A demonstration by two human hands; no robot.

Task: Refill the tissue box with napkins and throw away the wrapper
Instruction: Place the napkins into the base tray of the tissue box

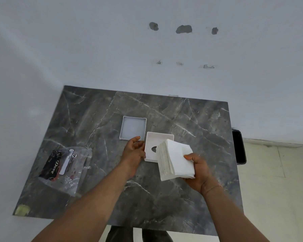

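Note:
My right hand grips a thick stack of white napkins, held tilted above the table just right of the tissue box. The white tissue box lies on the grey marble table with its round-holed face showing; the napkin stack hides its right part. My left hand rests against the box's left side, fingers spread and curved. The box's shallow white lid or base lies apart behind it, hollow side up. The clear plastic wrapper with dark "Dove" print lies crumpled at the left of the table.
The table stands against a white wall, which meets its far and left edges. A black bin stands on the floor just past the table's right edge. A yellowish scrap sits at the near left corner.

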